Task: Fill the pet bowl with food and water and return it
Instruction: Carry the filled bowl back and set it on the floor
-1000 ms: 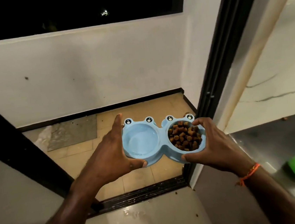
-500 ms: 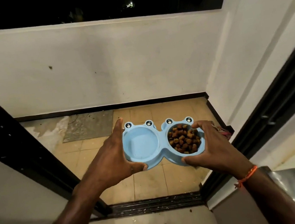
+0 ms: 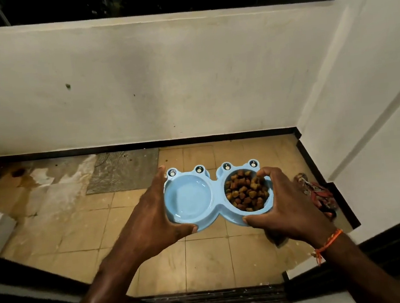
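I hold a light blue double pet bowl (image 3: 215, 194) with frog eyes on its far rim, level in the air above a tiled balcony floor. Its right cup is full of brown kibble (image 3: 247, 193). The left cup (image 3: 188, 198) looks glossy, with clear water in it. My left hand (image 3: 151, 214) grips the bowl's left end, thumb on the near rim. My right hand (image 3: 282, 204) grips the right end, with an orange thread on the wrist.
The beige tiled balcony floor (image 3: 206, 257) is boxed in by a white parapet wall (image 3: 161, 81). A black door track (image 3: 211, 299) crosses the threshold below me. A coloured rope toy (image 3: 318, 192) lies by the right wall. A grey patch and stains (image 3: 121, 170) mark the far left floor.
The view has swung left and moved forward to the threshold, showing the whole balcony floor. Both hands keep the same grip on the bowl, now over the middle tiles.
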### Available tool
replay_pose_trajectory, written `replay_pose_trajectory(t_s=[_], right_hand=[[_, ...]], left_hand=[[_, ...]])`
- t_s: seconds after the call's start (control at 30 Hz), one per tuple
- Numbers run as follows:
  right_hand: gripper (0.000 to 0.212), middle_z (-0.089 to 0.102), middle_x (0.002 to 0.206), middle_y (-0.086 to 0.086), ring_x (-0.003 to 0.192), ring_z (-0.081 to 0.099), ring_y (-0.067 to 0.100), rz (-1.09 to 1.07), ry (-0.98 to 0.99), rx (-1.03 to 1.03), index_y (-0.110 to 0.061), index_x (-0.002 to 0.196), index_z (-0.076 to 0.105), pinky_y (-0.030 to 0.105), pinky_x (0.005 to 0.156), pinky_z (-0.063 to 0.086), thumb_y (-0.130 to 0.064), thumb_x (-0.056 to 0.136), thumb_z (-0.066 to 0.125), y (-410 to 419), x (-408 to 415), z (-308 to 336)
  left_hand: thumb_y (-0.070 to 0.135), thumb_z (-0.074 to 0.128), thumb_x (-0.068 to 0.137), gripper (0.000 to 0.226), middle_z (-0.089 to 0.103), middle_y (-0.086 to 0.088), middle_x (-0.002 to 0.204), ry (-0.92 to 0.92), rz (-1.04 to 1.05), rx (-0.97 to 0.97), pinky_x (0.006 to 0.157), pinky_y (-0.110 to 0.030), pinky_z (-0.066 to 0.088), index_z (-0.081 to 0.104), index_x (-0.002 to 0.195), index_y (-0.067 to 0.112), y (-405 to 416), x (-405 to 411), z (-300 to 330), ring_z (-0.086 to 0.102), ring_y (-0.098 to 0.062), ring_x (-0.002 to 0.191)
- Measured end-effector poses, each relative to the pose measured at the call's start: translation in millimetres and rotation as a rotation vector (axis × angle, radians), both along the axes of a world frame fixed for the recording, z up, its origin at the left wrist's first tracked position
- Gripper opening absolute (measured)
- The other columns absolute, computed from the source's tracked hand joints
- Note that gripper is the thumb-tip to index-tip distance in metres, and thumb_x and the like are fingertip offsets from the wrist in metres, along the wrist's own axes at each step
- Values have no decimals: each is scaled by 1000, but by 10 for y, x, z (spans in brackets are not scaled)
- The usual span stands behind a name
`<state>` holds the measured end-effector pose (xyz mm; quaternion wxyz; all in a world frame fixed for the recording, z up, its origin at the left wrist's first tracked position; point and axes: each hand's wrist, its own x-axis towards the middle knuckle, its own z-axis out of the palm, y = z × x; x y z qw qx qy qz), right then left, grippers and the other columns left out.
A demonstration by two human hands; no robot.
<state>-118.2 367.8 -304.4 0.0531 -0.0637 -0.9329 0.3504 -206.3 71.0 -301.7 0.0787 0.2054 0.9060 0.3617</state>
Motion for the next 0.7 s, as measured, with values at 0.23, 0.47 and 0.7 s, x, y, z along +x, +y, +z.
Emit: replay_pose_trajectory(t_s=[0.23,0.47,0.7], right_hand=[[97,41,128,-17,117,52,10,-26,-15,-11,-47,130,28,26,85,49,-63,50,82,168,-936,-382],[102,40,139,-13,127,48,13,-59,-22,-39,-34,140,33,37,98,52,-56,54,85,328,-2075,-904],[106,40,150,-9,134,46,15,-94,-32,-77,-34,144,33,35,102,51,-45,59,94,471,-3147,-1288]], left_hand=[[75,86,46,136,36,40,151,13,-46,40,96,-14,40,4,154,59,205,-984,-344,39,18,129],[74,86,52,119,31,58,134,5,-76,113,71,11,35,16,147,60,466,-2184,-885,33,36,119],[85,78,54,123,29,55,140,-77,-74,79,73,13,31,15,154,52,628,-3362,-1363,31,33,124]])
